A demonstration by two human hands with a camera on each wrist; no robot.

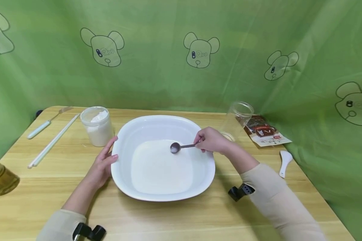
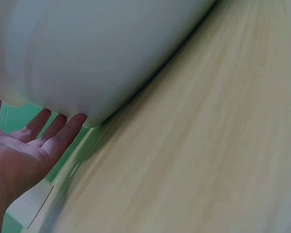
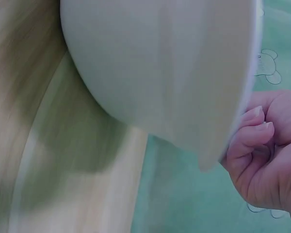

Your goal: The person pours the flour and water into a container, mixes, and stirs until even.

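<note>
A large white basin [image 1: 163,195] sits in the middle of the wooden table, with a whitish layer over its bottom. My left hand [image 1: 104,164] holds the basin's left rim, thumb on the edge; in the left wrist view its other fingertips [image 2: 77,118] touch the outer wall. Between thumb and curled fingers, my right hand [image 1: 212,140] pinches the handle of a small dark measuring spoon [image 1: 175,147] above the basin. Something whitish shows in the spoon's bowl. In the right wrist view, the basin wall hides the spoon beyond my curled right fingers [image 3: 247,138].
Left of the basin stand a jar of white powder [image 1: 99,134], white sticks [image 1: 53,141] and a blue-handled utensil [image 1: 40,130]. A bottle of amber liquid [image 1: 1,179] is at the left edge. To the right are a clear container [image 1: 233,122], a packet [image 1: 265,132] and a white spoon [image 1: 285,160].
</note>
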